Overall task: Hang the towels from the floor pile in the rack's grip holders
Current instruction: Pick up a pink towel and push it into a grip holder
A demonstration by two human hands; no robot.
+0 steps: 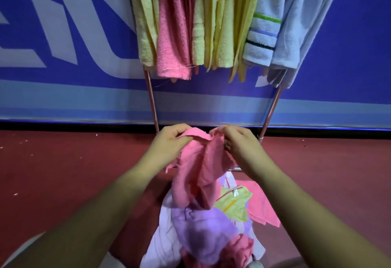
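A pink towel hangs crumpled between my hands above the floor pile. My left hand pinches its upper edge on the left, and my right hand grips the edge on the right. The pile below holds purple, white, yellow-green and pink towels. The rack stands right in front, with yellow, pink and light blue towels hanging from its top. The grip holders are out of view above the frame.
A blue wall banner with white letters stands behind the rack. The floor is dark red. The rack's right leg slants down to the floor near my right hand.
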